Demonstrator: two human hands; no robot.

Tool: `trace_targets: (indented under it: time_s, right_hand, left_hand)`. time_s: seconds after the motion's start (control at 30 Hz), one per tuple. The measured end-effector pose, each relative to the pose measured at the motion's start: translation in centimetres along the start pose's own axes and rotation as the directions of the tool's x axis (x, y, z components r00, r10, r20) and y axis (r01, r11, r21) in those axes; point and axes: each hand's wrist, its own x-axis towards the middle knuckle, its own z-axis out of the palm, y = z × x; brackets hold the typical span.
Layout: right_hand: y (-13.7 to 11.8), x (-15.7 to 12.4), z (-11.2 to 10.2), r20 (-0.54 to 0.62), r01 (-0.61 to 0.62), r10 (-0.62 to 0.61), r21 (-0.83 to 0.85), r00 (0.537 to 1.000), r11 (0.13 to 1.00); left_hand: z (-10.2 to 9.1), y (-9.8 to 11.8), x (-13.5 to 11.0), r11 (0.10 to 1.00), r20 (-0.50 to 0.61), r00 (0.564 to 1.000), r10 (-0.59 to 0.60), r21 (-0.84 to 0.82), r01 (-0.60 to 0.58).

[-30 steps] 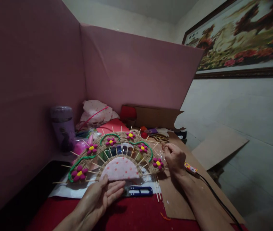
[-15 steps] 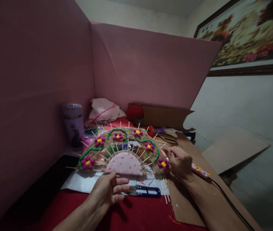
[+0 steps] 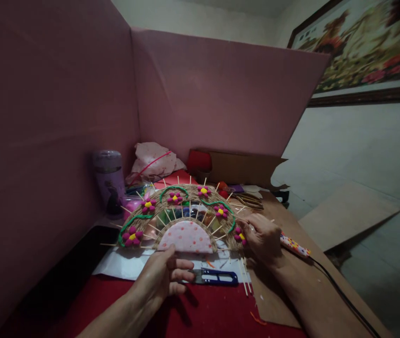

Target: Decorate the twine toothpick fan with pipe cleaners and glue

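Note:
A half-round fan (image 3: 205, 202) of brown twine woven on thin wooden sticks stands tilted before me, with magenta and yellow flowers, green curling vines and a spotted pink cloth half-circle (image 3: 186, 236). At its right end my right hand (image 3: 263, 237) is closed, fingers pinching the edge; the fingertips are partly hidden. My left hand (image 3: 163, 277) lies open under the fan, thumb at the lower rim of the cloth, other fingers stretched apart. Just beyond those fingers, blue thread snips (image 3: 217, 277) rest on white paper (image 3: 119, 265).
A purple tumbler (image 3: 108, 183) stands at left, near a black flat surface (image 3: 69, 267). Loose sticks (image 3: 246, 277) lie beside a cardboard sheet (image 3: 270, 300). A flower-patterned handle with a black cord (image 3: 330, 274) is at right. Pink panels (image 3: 221, 98) rise behind.
The whole view has shifted slightly. My right hand has turned a little at the fan's right end, and my left hand keeps its place under the rim.

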Motion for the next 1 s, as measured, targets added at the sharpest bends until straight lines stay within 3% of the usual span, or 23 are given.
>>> trace_targets:
  time_s: [0.17,0.4,0.6,0.77,1.0]
  right_hand:
    - [0.1,0.0,0.4,0.070,0.010,-0.009,-0.019,0.997,1.000]
    - [0.4,-0.1,0.7,0.124,-0.029,0.037,-0.065,0.992,0.997]
    - [0.6,0.0,0.6,0.112,-0.034,0.042,-0.075,0.993,0.997]
    - [0.8,-0.1,0.7,0.094,-0.043,0.049,-0.068,0.994,0.997]
    - [1.5,-0.3,1.0,0.048,-0.086,0.095,-0.148,0.994,0.985]
  left_hand:
    - [0.9,0.4,0.8,1.000,-0.029,0.999,0.015,0.028,-0.014]
    - [1.7,0.8,2.2,0.990,-0.031,0.999,0.027,-0.139,-0.031]
    - [2.0,0.9,2.8,0.981,-0.024,0.999,0.033,-0.192,-0.037]
    - [2.4,1.0,3.3,0.960,-0.060,0.993,0.104,-0.256,-0.116]
    - [3.7,1.2,4.0,0.983,-0.085,0.992,0.095,-0.146,-0.107]
